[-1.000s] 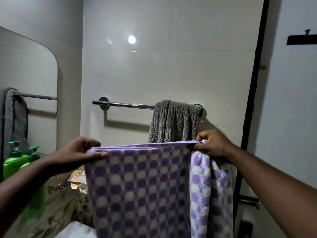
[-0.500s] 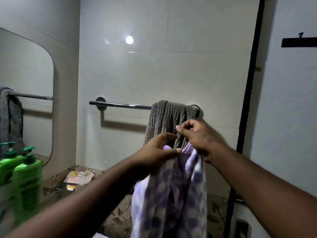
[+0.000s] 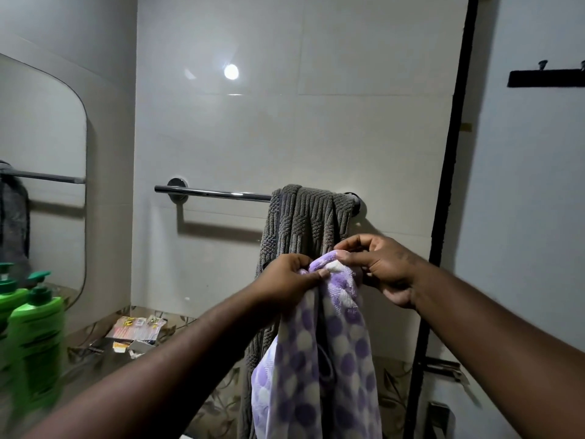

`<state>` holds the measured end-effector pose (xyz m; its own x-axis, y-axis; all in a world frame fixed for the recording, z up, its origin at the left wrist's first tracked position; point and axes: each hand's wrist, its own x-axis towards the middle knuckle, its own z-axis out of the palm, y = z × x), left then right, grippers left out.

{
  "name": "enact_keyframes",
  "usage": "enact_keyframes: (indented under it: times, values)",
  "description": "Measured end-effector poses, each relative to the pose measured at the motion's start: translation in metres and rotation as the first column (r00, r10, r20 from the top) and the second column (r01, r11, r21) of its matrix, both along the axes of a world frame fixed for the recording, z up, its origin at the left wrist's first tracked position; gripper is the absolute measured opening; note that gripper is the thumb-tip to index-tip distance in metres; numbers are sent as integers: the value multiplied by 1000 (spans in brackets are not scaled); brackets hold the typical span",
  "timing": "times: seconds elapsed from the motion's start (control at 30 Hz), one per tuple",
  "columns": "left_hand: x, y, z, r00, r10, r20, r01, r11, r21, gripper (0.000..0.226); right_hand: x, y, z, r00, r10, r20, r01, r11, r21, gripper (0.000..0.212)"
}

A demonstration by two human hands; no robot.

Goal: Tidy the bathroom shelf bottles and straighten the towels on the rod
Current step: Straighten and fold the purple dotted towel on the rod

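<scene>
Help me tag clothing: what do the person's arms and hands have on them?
Nothing worn shows: the left hand and right hand have no gloves or visible rings, and both arms are bare to the frame edge, no sleeves or watch. The right hand's back bears a faint dark marking.

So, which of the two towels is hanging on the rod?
The grey ribbed towel, draped over the right end of the rod. The purple dotted towel is not on it: the left hand and the right hand pinch its top.
</scene>
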<state>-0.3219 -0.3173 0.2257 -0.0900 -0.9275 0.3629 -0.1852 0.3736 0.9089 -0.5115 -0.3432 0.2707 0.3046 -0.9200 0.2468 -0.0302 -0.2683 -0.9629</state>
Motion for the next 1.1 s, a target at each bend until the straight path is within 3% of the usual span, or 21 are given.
enact_keyframes:
  times: [0.17,0.27,0.37,0.47,0.63,0.87,1.0,1.1]
  values:
    - [-4,-5,0,996,83,-40,-82,996,32,18,3,-1,-4,975,-223,25,224,970,-98,15]
    - [0,-7,3,964,121,-237,-97,989,113,5,-1,-5,-7,893,-443,86,451,870,-200,15]
    - [4,-4,7,923,54,-381,19,982,186,11,-5,-5,-10,809,-580,92,580,765,-278,14]
    - [-3,2,6,905,-19,-424,122,969,216,15,7,3,-13,808,-589,26,551,738,-390,13]
    - [-20,2,-1,860,23,-510,107,969,224,11,33,16,-25,773,-625,-103,455,661,-597,10]
    - [-20,-1,-9,799,138,-585,-2,974,228,11,36,31,-38,740,-644,-197,369,632,-681,12]
    - [-24,1,-7,831,140,-538,-29,977,210,9,35,36,-46,717,-658,-230,317,602,-733,21]
    - [-25,1,-3,851,160,-501,-65,977,203,20,33,36,-52,709,-665,-233,284,573,-769,32]
